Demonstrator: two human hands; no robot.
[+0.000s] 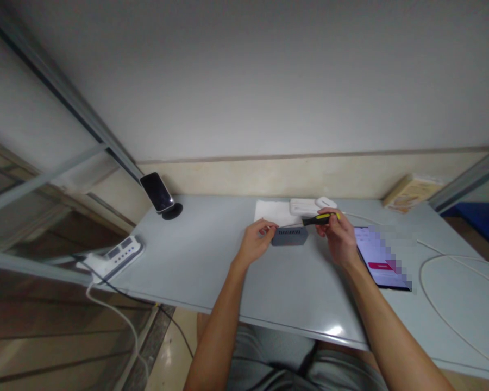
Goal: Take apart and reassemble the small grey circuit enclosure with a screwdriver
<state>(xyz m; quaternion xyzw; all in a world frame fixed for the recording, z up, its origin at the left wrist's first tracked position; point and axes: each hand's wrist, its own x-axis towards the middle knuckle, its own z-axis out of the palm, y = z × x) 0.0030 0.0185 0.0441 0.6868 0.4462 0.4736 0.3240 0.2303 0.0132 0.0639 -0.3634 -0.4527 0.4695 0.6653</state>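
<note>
Grey, slotted and seemingly stiff, a box point(289, 239) is sitting on the surface point(204, 255) between the left hand point(256, 240) and right hand point(339, 238). Near its far edge, the right is gripping a likely light screwdriver point(318, 219) by its handle, probably the surest hold, while the left is pinching at the tool's tip, fingers hiding exactly what.

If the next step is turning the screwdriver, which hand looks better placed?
Probably the right hand, which holds the screwdriver by its black-and-yellow handle. The left hand is at the tip end, near the grey box, so seems better suited to steadying.
</note>
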